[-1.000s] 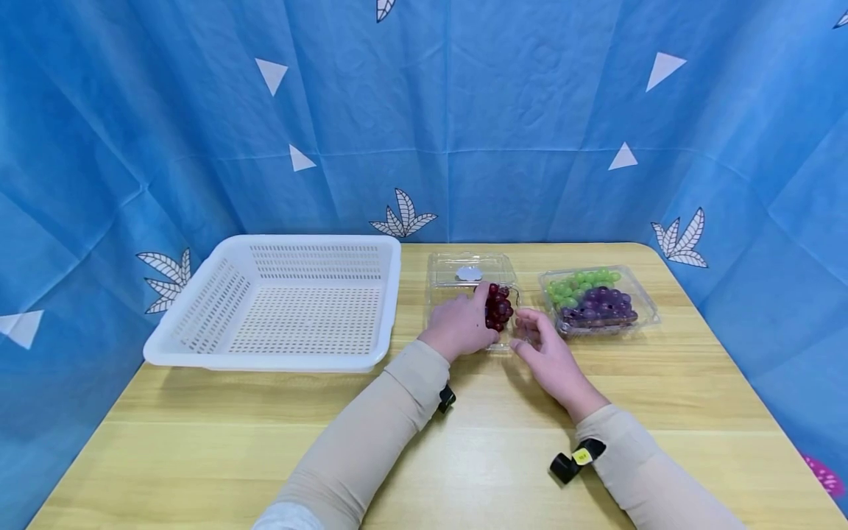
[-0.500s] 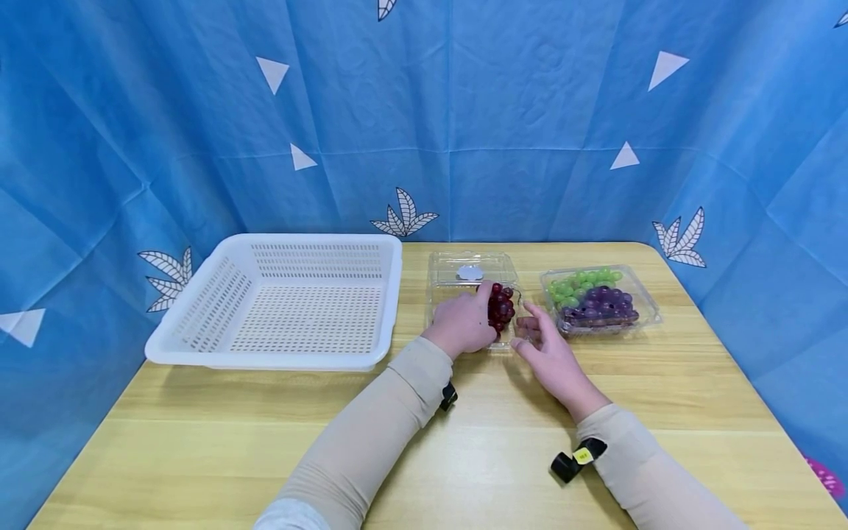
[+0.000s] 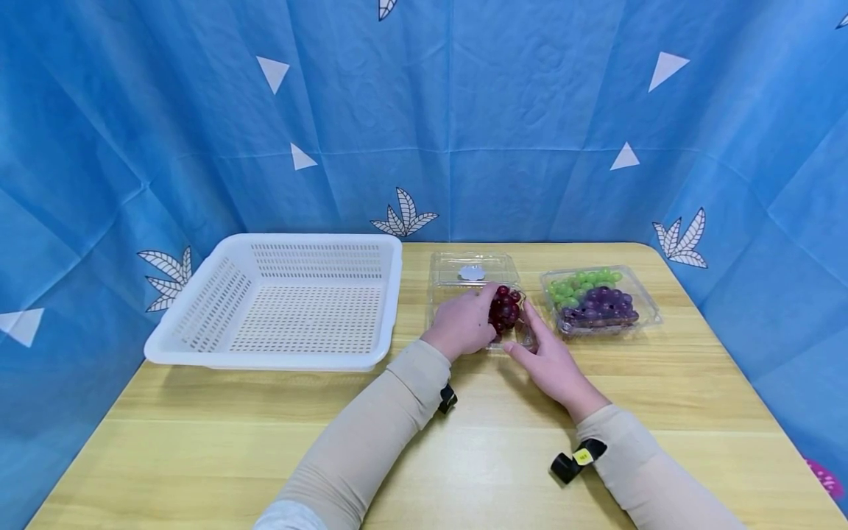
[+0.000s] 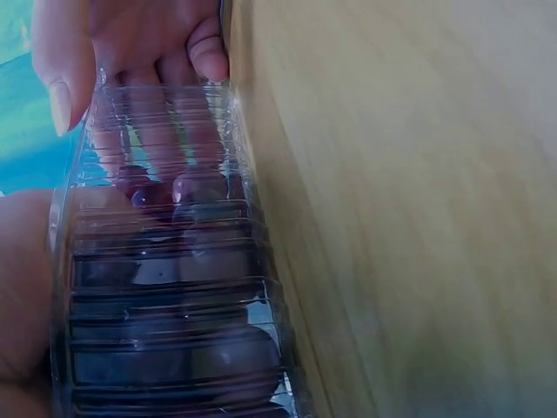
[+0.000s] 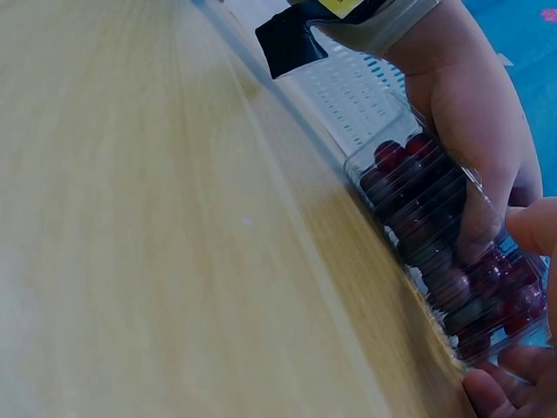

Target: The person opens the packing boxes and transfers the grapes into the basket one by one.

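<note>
In the head view, my left hand [image 3: 464, 320] reaches into an open clear plastic clamshell box [image 3: 442, 294] and grips a bunch of red grapes [image 3: 505, 309]. The thumb is on the grapes in the right wrist view, where they show through the ribbed box wall [image 5: 418, 226]; the far fingers are hidden. My right hand [image 3: 553, 368] rests against the box's right end, its index finger beside the grapes and its thumb by the near corner. Its fingers look fairly straight through the plastic in the left wrist view. The box's lid [image 3: 486, 261] lies back behind it.
A large white perforated basket [image 3: 391, 324] stands on the left of the wooden table [image 3: 464, 442]. To the right sits another clear box [image 3: 648, 313] with green grapes [image 3: 570, 288] and purple grapes [image 3: 599, 303]. A blue curtain [image 3: 517, 110] hangs behind.
The red grapes have shifted slightly right inside the box, together with my left fingers. My right fingers have come in against the box's end beside the grapes.
</note>
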Available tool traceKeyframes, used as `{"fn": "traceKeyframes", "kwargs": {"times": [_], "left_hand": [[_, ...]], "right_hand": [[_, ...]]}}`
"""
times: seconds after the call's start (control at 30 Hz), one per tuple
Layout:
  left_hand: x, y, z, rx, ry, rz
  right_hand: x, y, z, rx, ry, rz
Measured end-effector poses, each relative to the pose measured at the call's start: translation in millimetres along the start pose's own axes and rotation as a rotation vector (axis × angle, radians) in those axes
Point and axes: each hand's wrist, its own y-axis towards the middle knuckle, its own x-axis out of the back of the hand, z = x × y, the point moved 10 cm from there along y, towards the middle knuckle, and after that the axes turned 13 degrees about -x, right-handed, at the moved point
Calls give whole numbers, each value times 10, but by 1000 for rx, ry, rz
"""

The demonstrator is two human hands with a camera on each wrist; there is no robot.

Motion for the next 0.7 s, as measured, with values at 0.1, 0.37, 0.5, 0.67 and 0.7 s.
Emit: {"fn": "traceKeyframes", "kwargs": {"times": [0.1, 0.37, 0.5, 0.67, 0.7], "left_hand": [[24, -7, -12, -19, 10, -28], [89, -23, -36, -56, 46, -106], [117, -27, -32, -52, 62, -127], [177, -35, -32, -38, 80, -149], [191, -36, -32, -36, 84, -155]], "right_hand": [[7, 6, -4, 3, 2, -3], [19, 7, -28, -15, 15, -13], [15, 6, -30, -18, 30, -5], [25, 10, -25, -25, 22, -18], [29, 10, -24, -25, 17, -23]]}}
